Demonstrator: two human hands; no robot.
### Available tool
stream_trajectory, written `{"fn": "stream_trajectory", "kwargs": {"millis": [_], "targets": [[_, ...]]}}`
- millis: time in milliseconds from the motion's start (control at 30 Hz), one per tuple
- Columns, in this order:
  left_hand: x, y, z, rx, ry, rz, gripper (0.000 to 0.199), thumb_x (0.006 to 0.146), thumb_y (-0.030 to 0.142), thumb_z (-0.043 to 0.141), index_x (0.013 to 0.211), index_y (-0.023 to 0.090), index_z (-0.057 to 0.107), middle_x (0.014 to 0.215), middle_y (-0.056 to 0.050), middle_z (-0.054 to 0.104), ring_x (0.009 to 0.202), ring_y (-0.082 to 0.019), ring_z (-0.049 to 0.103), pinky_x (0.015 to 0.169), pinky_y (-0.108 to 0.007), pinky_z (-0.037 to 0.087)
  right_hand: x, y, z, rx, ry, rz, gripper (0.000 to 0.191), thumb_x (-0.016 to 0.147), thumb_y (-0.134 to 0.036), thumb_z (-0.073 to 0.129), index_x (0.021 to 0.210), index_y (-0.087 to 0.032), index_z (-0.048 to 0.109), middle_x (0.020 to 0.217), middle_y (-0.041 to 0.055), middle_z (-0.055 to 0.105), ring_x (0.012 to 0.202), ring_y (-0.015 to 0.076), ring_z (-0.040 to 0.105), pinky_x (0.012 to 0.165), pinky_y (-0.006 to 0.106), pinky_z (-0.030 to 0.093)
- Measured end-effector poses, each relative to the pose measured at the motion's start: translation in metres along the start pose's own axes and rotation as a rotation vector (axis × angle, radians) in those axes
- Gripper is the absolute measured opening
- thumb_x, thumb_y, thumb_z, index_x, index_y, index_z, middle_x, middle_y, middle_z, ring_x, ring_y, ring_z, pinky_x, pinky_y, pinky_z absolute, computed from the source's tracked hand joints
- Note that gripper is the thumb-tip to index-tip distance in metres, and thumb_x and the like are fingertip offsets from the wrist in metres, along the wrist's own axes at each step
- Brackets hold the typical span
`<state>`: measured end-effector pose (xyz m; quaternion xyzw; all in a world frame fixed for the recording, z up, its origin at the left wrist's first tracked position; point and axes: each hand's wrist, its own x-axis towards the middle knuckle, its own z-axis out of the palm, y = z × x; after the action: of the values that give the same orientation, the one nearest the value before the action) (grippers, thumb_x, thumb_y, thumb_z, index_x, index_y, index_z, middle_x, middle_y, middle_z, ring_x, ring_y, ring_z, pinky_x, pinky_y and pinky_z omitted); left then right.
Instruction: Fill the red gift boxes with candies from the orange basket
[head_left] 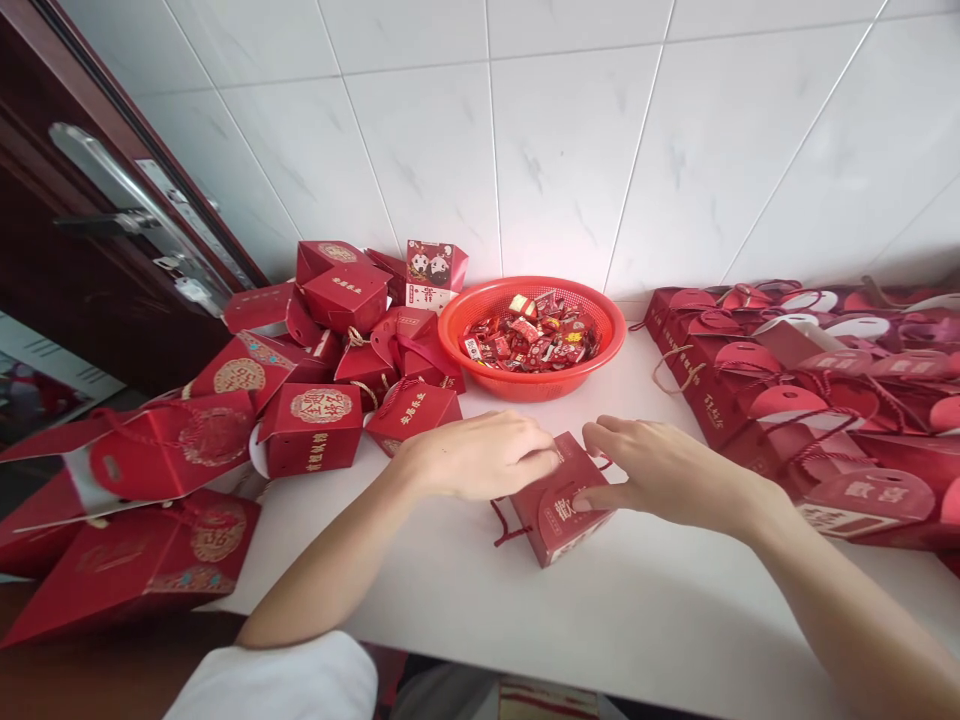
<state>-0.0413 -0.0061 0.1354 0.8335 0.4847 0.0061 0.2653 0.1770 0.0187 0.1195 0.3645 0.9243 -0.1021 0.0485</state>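
A small dark red gift box with gold characters lies on the white table in front of me. A red cord handle sticks out at its left side, and a bit of cord shows at its right. My left hand reaches over the box's left edge, fingers curled together on its top. From the right, my right hand holds it, the thumb on the top face and the fingers beyond the far right edge. Behind the box stands an orange-red plastic basket with many small wrapped candies.
Several folded red gift boxes with rope handles are heaped at the left, by a dark door with a metal handle. Rows of red boxes with rounded flaps fill the right. A white tiled wall stands behind.
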Motion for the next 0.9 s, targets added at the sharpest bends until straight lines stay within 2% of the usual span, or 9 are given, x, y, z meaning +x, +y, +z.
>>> {"fn": "stream_trajectory", "kwargs": {"millis": [133,233,300,400,467,567,667,767,900], "targets": [[0.002,0.0,0.004,-0.041,-0.099,-0.042,0.048,0.08,0.056,0.067,0.116,0.024,0.063,0.107,-0.006,0.07,0.095,-0.027,0.067,0.076,-0.031,0.047,0.003,0.01,0.0,0.119,-0.042,-0.001,0.045,0.091,-0.062,0.055,0.104,-0.019,0.06,0.094,0.0077,0.063,0.077,0.0236,0.063,0.065,0.032,0.042],[0.002,-0.003,0.005,-0.059,-0.124,-0.077,0.053,0.08,0.059,0.067,0.121,0.026,0.06,0.112,-0.007,0.069,0.101,-0.029,0.066,0.078,-0.032,0.047,0.009,0.023,0.001,0.283,-0.099,-0.049,0.059,0.087,-0.069,0.054,0.117,-0.019,0.059,0.111,0.0113,0.063,0.094,0.0267,0.064,0.074,0.034,0.046],[0.002,-0.005,0.003,-0.065,-0.128,-0.088,0.052,0.08,0.059,0.066,0.12,0.026,0.06,0.114,-0.007,0.069,0.104,-0.03,0.066,0.08,-0.032,0.047,0.014,0.032,0.003,0.38,-0.161,-0.081,0.058,0.087,-0.071,0.051,0.11,-0.018,0.062,0.112,0.0114,0.064,0.094,0.0255,0.063,0.077,0.035,0.047],[0.003,-0.009,0.001,-0.087,-0.121,-0.088,0.05,0.082,0.056,0.066,0.121,0.026,0.06,0.116,-0.007,0.069,0.109,-0.03,0.064,0.083,-0.032,0.047,0.023,0.043,0.008,0.505,-0.195,-0.129,0.052,0.088,-0.068,0.052,0.087,-0.017,0.063,0.092,0.0067,0.066,0.082,0.0205,0.06,0.073,0.032,0.046],[0.005,-0.012,0.0,-0.107,-0.115,-0.074,0.049,0.083,0.054,0.065,0.123,0.026,0.059,0.119,-0.008,0.068,0.11,-0.029,0.064,0.084,-0.032,0.047,0.026,0.048,0.009,0.61,-0.162,-0.125,0.049,0.086,-0.065,0.057,0.075,-0.017,0.06,0.076,0.0017,0.061,0.071,0.0161,0.055,0.067,0.03,0.044],[0.007,-0.016,-0.002,-0.139,-0.099,-0.048,0.048,0.084,0.05,0.064,0.125,0.026,0.057,0.12,-0.008,0.068,0.109,-0.027,0.064,0.085,-0.031,0.047,0.024,0.048,0.003,0.853,-0.057,-0.064,0.047,0.08,-0.061,0.066,0.068,-0.017,0.055,0.067,-0.0017,0.057,0.064,0.0131,0.052,0.063,0.028,0.045],[0.01,-0.018,-0.002,-0.171,-0.092,-0.038,0.048,0.084,0.049,0.065,0.126,0.027,0.057,0.121,-0.006,0.068,0.109,-0.027,0.064,0.087,-0.031,0.048,0.012,0.04,-0.011,1.063,0.06,-0.06,0.043,0.078,-0.057,0.072,0.069,-0.017,0.059,0.07,0.0009,0.063,0.071,0.0157,0.06,0.072,0.031,0.05],[0.013,-0.018,-0.002,-0.187,-0.077,-0.018,0.049,0.084,0.049,0.065,0.128,0.028,0.057,0.122,-0.006,0.067,0.112,-0.027,0.064,0.09,-0.032,0.048,0.002,0.028,-0.022,1.122,0.121,-0.098,0.039,0.083,-0.054,0.07,0.075,-0.017,0.063,0.077,0.0039,0.067,0.078,0.0173,0.063,0.081,0.033,0.05],[0.019,-0.018,0.001,-0.186,-0.035,-0.055,0.06,0.081,0.056,0.068,0.134,0.03,0.055,0.128,-0.007,0.063,0.117,-0.029,0.061,0.094,-0.037,0.048,-0.001,0.02,-0.022,1.143,0.119,-0.134,0.036,0.085,-0.051,0.069,0.08,-0.016,0.063,0.079,0.0027,0.065,0.074,0.015,0.06,0.072,0.029,0.049]]}}
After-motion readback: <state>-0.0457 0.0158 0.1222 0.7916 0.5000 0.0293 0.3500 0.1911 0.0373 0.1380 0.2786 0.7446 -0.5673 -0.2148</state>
